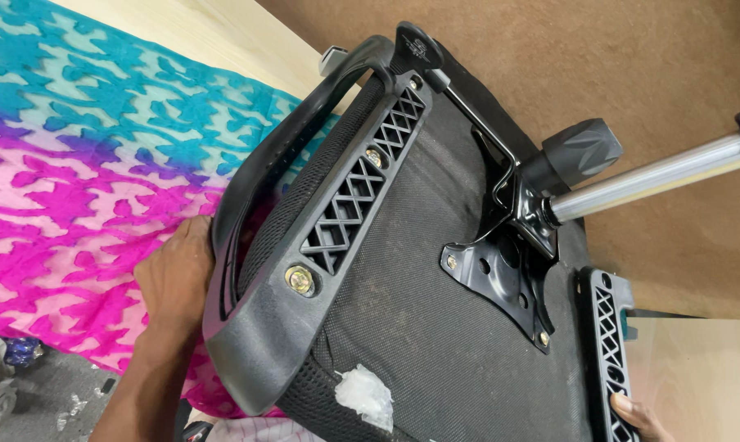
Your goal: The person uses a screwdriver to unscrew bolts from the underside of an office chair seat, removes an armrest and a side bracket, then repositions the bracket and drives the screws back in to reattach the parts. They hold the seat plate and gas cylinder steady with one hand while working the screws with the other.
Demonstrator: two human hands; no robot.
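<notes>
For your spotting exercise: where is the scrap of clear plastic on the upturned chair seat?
In the head view the plastic scrap lies at the bottom centre, on the seat underside, just right of the armrest near the left hand.

The upturned chair seat [419,311] lies before me, its armrest [280,245] against my left hand [173,282]; my right hand [636,413] touches the other armrest [607,344]; patterned cloth [83,172] lies left.

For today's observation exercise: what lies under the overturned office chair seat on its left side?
Under the overturned office chair seat lies a pink and teal patterned cloth. The left hand rests on it beside the black armrest. Whatever lies directly beneath the seat is covered.
</notes>
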